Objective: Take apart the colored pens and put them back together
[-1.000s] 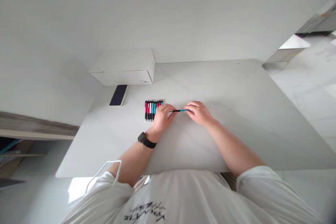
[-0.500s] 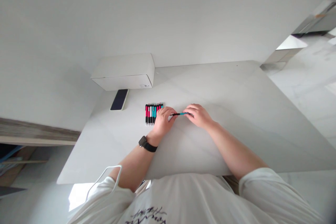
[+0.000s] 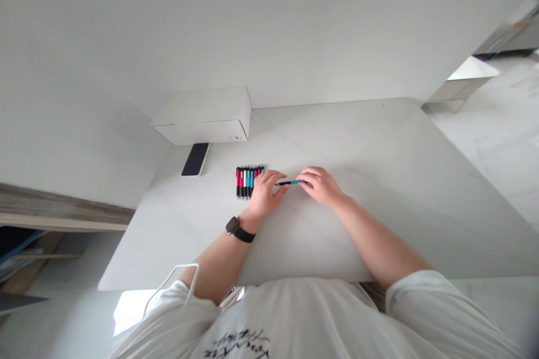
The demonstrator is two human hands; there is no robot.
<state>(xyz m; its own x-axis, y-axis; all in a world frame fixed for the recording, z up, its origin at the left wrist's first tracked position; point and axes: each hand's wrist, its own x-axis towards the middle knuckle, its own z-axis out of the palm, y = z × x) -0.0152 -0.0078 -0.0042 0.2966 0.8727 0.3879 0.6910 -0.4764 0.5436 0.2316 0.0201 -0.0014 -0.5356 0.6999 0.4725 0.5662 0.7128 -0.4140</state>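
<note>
A pen with a teal barrel and a black grip lies level between my hands, its tip pointing left. My right hand pinches its right end between thumb and fingers. Around the tip, my left hand has thumb and fingers apart, and the tip shows in the gap between them. A row of pens in red, white and teal with black grips lies side by side just left of my left hand, which hides part of the row.
A phone lies on the white marbled table to the left. Behind it, a white box stands against the wall. A white cable loops over my left sleeve. The table's front edge is close to my body.
My left thumb and fingers have spread apart, baring the pen's tip. My right hand keeps its pinch on the pen. The whole view has shifted slightly.
</note>
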